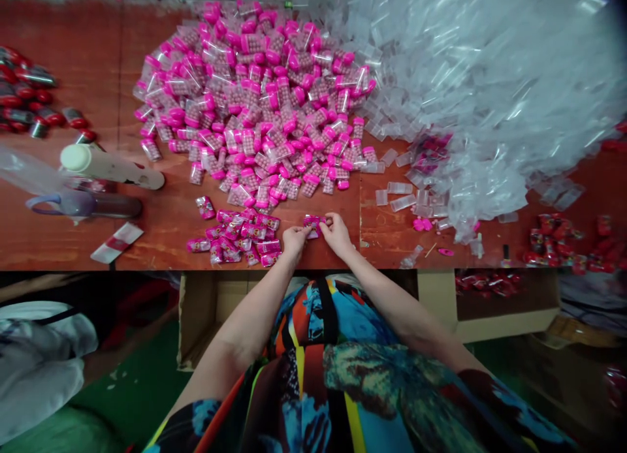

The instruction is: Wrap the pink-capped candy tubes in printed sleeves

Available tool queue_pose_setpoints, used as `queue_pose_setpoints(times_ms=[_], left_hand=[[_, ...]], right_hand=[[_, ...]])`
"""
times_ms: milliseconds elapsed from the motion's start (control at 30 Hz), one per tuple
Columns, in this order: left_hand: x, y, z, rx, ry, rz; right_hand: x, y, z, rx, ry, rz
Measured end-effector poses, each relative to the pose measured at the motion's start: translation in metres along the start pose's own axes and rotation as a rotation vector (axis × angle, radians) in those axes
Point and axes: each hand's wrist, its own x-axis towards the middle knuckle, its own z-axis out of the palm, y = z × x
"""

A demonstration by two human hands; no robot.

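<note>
Near the table's front edge, both my hands hold one small pink printed label sleeve (pixel 314 226), which looks flat; whether anything is inside it I cannot tell. My left hand (pixel 295 239) pinches its left end and my right hand (pixel 337 234) grips its right end. Left of my hands lies a small heap of pink wrapped bottles (pixel 242 234). Beyond my hands spreads a big pile of clear little bottles (pixel 264 107) with pink caps and pale pink beads inside.
Clear empty containers and plastic bags (pixel 455 100) cover the back right. A white bottle (pixel 112 166) and a purple-topped flask (pixel 93 203) lie at left. Red items (pixel 556 241) sit far right. Open cardboard boxes (pixel 507 319) stand below the table edge.
</note>
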Motion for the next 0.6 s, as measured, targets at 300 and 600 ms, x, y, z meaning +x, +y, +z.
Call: queue_pose_setpoints(times_ms=[300,600], left_hand=[[-0.007,0.002,0.000,-0.133,-0.065,-0.212],[-0.011,-0.017,-0.010,-0.118,-0.023,-0.111]], right_hand=[[-0.001,-0.007,0.013,-0.060,-0.072,0.144],[0.004,-0.013,0.009,-0.076,-0.046,0.180]])
